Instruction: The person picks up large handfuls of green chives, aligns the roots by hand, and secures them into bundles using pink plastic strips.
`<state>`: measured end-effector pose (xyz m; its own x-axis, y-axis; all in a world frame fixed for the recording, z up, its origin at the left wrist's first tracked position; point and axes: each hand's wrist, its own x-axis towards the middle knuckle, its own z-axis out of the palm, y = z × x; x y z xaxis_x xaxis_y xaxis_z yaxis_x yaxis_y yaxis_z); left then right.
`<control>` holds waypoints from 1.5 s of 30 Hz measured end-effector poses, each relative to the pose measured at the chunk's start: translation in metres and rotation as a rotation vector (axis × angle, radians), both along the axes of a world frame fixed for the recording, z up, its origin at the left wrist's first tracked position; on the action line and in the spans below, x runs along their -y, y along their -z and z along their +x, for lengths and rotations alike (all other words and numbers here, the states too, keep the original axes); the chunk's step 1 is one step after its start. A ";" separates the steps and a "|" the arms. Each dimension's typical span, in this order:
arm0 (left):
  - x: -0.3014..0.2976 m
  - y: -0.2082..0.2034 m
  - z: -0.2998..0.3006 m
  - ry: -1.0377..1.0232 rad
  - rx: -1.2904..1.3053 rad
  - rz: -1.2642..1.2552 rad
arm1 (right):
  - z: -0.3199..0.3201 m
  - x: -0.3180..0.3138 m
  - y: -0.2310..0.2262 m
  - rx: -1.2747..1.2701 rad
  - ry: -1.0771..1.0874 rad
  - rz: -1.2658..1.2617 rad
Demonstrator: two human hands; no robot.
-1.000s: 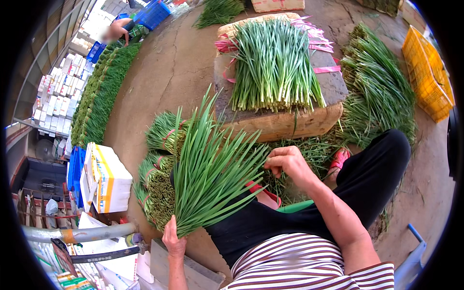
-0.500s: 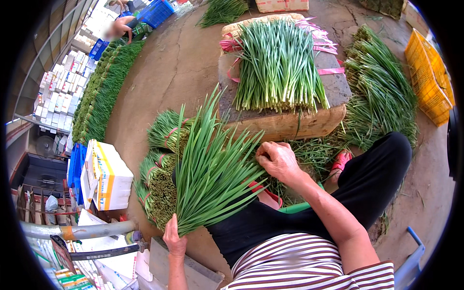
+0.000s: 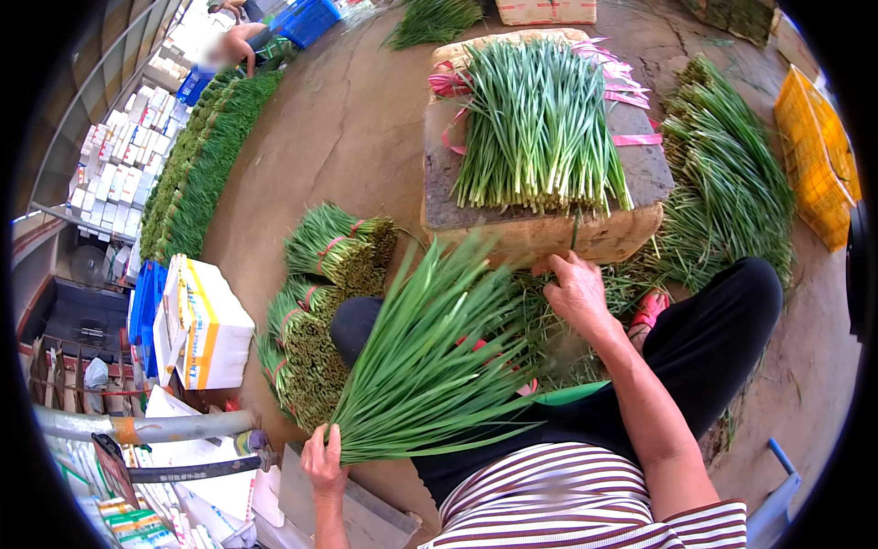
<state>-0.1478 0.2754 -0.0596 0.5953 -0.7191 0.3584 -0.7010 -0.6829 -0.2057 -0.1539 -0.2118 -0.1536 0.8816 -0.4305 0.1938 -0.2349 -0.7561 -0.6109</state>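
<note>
My left hand is closed around the gathered ends of a loose bunch of garlic chives, whose leaves fan out up and right across my lap. Fingers curled, my right hand is by the front face of a low block, just below its top edge; what the fingertips pinch, if anything, is too small to make out. A single green blade hangs down the block above that hand. On top of the block lies a thick row of chives, cut ends toward me, with pink ties around it.
Tied chive bundles stand left of my knee. Loose chives lie on the floor at right, beside a yellow crate. A white foam box sits at left. Farther off, a person bends by a long chive row.
The chive bunch in my left hand has swung lower and to the right, uncovering my knee and more of the tied bundles. My right hand has moved right and up to the block.
</note>
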 end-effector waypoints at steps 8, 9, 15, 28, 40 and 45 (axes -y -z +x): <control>0.001 0.004 0.001 -0.010 -0.021 -0.007 | 0.011 0.003 -0.034 0.166 0.110 -0.083; 0.001 0.004 0.002 -0.009 -0.024 -0.008 | 0.013 0.001 -0.044 0.227 0.103 -0.042; -0.001 0.004 0.004 -0.005 -0.049 -0.008 | 0.042 -0.011 -0.074 0.373 -0.053 0.105; -0.004 0.010 0.002 -0.038 -0.077 -0.026 | 0.071 -0.034 -0.071 0.205 -0.330 -0.179; -0.003 0.012 0.004 -0.031 -0.098 -0.040 | 0.063 -0.030 -0.079 0.215 -0.342 -0.143; -0.003 0.012 0.005 -0.031 -0.090 -0.041 | 0.066 -0.032 -0.067 0.233 -0.327 -0.145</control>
